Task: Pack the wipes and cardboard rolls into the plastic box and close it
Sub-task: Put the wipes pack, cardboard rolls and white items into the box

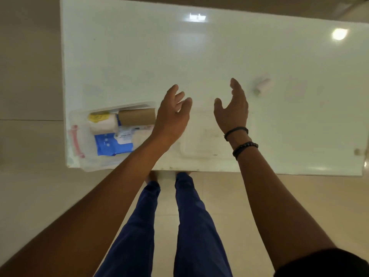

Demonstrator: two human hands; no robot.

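Note:
A clear plastic box [79,116] with a pink latch sits at the table's front left corner. Inside it lie a brown cardboard roll [136,116], a white roll with a yellow label [102,122] and a blue wipes pack [111,144]. The box's clear lid [199,144] lies flat on the table to its right, near the front edge. My left hand [172,114] hovers with spread fingers over the box's right end. My right hand [232,108] is raised above the lid, fingers apart and empty. A small white roll [263,86] lies on the table, right of my right hand.
The white glossy table [199,56] carries ceiling light reflections. Its front edge runs just behind my legs, and its left edge is beside the box. A small object [357,151] sits near the right front corner. Beige tiled floor surrounds the table.

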